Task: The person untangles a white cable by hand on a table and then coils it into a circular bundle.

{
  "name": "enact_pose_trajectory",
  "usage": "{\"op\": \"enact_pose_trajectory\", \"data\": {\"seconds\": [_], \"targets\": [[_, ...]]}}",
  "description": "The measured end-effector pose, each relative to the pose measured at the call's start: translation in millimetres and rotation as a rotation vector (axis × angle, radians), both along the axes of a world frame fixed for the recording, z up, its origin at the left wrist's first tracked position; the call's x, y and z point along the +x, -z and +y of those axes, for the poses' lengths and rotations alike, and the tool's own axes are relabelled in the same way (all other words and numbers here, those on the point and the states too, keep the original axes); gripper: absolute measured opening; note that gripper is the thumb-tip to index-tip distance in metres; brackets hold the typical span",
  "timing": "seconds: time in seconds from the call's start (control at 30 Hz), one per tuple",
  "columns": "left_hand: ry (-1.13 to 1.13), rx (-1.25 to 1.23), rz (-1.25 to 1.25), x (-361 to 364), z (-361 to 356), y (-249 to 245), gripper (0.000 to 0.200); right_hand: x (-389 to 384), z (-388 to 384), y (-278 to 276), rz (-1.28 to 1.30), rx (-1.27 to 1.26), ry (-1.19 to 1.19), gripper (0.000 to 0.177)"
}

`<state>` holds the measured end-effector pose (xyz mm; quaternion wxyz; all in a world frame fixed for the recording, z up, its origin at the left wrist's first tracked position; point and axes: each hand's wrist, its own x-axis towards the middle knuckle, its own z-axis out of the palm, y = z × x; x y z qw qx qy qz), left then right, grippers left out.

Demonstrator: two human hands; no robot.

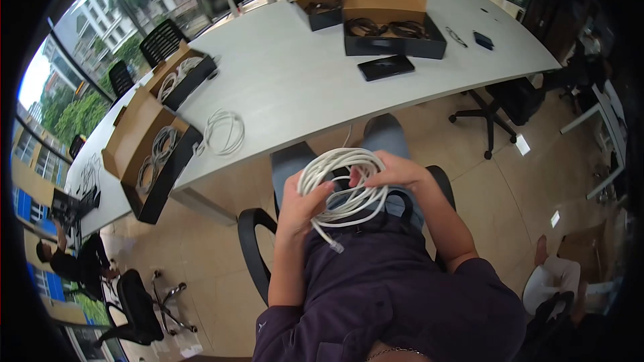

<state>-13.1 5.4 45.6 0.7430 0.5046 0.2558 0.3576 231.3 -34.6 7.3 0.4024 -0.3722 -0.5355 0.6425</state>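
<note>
Left hand [302,204] over the lap, fingers curled closed, right hand [396,173] just beside it, fingers clenched, elbows bent

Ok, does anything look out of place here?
One white cable coil lies loose on the table, outside the open box beside it, where other coils sit. The held coil has its plug end dangling free. Nothing looks spilled or damaged.

White cable [345,184] smooth plastic, prob. matt; boxes [386,0] plain cardboard
</note>
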Motion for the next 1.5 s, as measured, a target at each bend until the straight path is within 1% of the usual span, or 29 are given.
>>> {"op": "enact_pose_trajectory", "data": {"seconds": [0.03, 0.07, 0.1, 0.13, 0.2, 0.23, 0.27, 0.37, 0.5, 0.63, 0.73, 0.83, 0.87, 0.93, 0.97, 1.0, 1.03, 1.07, 1.1, 1.13, 1.17, 1.2, 1.23, 1.27, 1.3, 1.37, 1.4, 1.43, 1.5], "targets": [[-0.058, 0.021, -0.028, -2, 1, 4, 0.019, -4, -3, 10, 0.013, 0.125, 0.020, 0.032], [-0.062, -0.025, -0.089, -7, 4, 7, 0.016, -8, -10, 14, 0.107, 0.083, 0.064, 0.033], [-0.056, -0.020, -0.110, -7, 5, 5, 0.017, -11, -14, 19, 0.156, 0.121, 0.093, 0.031], [-0.073, 0.001, -0.105, -3, 2, 2, 0.018, -11, -13, 27, 0.113, 0.163, 0.111, 0.026], [-0.110, 0.003, -0.113, 5, 0, 7, 0.022, -13, -15, 22, 0.066, 0.198, 0.264, 0.015], [-0.098, 0.028, -0.131, 9, 3, 20, 0.020, -15, -14, 23, 0.142, 0.218, 0.328, 0.013], [-0.097, 0.022, -0.160, 12, 3, 28, 0.018, -15, -15, 17, 0.188, 0.151, 0.382, 0.013], [-0.147, 0.050, -0.211, 29, -9, 34, 0.016, -8, -17, 9, 0.133, 0.148, 0.531, 0.015], [-0.206, 0.042, -0.193, 40, -13, 36, 0.014, -5, -32, 1, 0.147, 0.215, 0.530, 0.019], [-0.285, 0.145, -0.130, 47, -21, 34, 0.010, -8, -35, 3, 0.072, 0.246, 0.610, 0.019], [-0.384, 0.227, -0.052, 54, -34, 35, 0.011, -15, -43, -2, -0.105, 0.269, 0.804, 0.016], [-0.298, 0.520, 0.024, 58, -51, 38, 0.011, -24, -51, -7, -0.063, 0.179, 1.008, 0.016], [-0.167, 0.585, 0.047, 52, -46, 41, 0.018, -24, -50, 1, -0.060, 0.192, 1.032, 0.016], [-0.075, 0.442, -0.009, 53, -53, 30, 0.026, -22, -44, 24, -0.056, 0.219, 1.075, 0.015], [-0.030, 0.370, -0.037, 52, -56, 25, 0.030, -24, -48, 20, -0.056, 0.179, 1.059, 0.015], [0.124, 0.296, -0.096, 46, -50, 24, 0.043, -23, -54, 12, -0.056, 0.139, 1.043, 0.014], [0.213, 0.219, -0.165, 43, -50, 25, 0.045, -23, -61, 5, -0.055, 0.097, 1.027, 0.014], [0.302, 0.142, -0.232, 43, -49, 28, 0.046, -23, -65, 0, 0.030, 0.110, 1.016, 0.009], [0.389, 0.064, -0.299, 41, -48, 30, 0.048, -20, -70, -1, 0.119, 0.129, 0.931, 0.010], [0.458, -0.012, -0.346, 38, -47, 32, 0.041, -16, -77, -2, 0.206, 0.148, 0.845, 0.010], [0.569, -0.039, -0.393, 37, -42, 39, 0.039, -12, -83, -4, 0.292, 0.167, 0.757, 0.011], [0.677, -0.067, -0.440, 36, -34, 47, 0.037, -12, -88, -5, 0.370, 0.194, 0.656, 0.015], [0.780, -0.098, -0.485, 31, -30, 54, 0.036, -12, -93, -8, 0.386, 0.206, 0.605, 0.017], [0.786, -0.147, -0.526, 31, -31, 50, 0.029, -13, -98, -14, 0.406, 0.213, 0.549, 0.018], [0.743, -0.151, -0.577, 30, -31, 49, 0.026, -14, -101, -17, 0.430, 0.218, 0.486, 0.019], [0.663, -0.257, -0.580, 30, -28, 48, 0.023, -10, -99, -16, 0.433, 0.212, 0.417, 0.024], [0.625, -0.288, -0.565, 31, -26, 46, 0.022, -8, -95, -12, 0.414, 0.235, 0.407, 0.027], [0.583, -0.317, -0.552, 34, -24, 44, 0.021, -10, -94, -15, 0.437, 0.174, 0.429, 0.026], [0.413, -0.327, -0.452, 42, -19, 41, 0.017, -11, -83, -13, 0.550, 0.119, 0.446, 0.021]]}}
